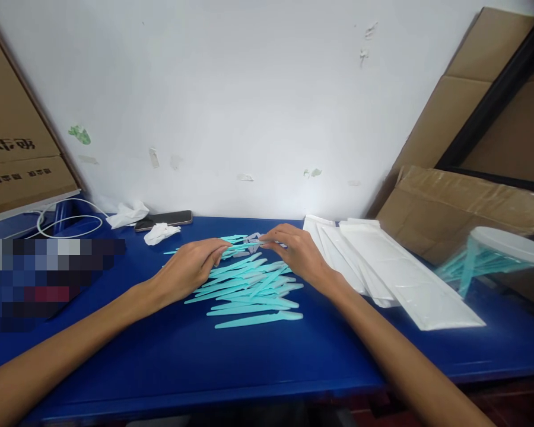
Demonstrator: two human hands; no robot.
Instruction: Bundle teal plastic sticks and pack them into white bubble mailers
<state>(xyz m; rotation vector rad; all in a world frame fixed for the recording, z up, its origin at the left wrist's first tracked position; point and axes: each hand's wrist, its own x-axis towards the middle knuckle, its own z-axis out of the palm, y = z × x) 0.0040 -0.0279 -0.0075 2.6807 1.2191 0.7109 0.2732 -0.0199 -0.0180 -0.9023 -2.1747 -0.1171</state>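
Item: teal stick (244, 244), centre of the frame, lifted just above the pile of teal sticks (249, 290) on the blue table (169, 356).
Long axis: left to right across the frame, roughly level, spanning the gap between the two hands.
Left hand (189, 270): centre-left, palm down, fingers curled in narrow; the fingertips (220, 248) appear to pinch the stick's left end.
Right hand (296, 252): centre-right, fingers drawn together, tips closed on the stick's right end.
Nearness: both hands sit equally close, one at each end; the stick lies straight between them.
Pile: below and toward the lower frame from both palms, sticks fanned mostly the same way.
Adjacent: white pouches (396, 273), stacked just right of the right wrist; lidded clear tub (493, 255) of more sticks, far right.
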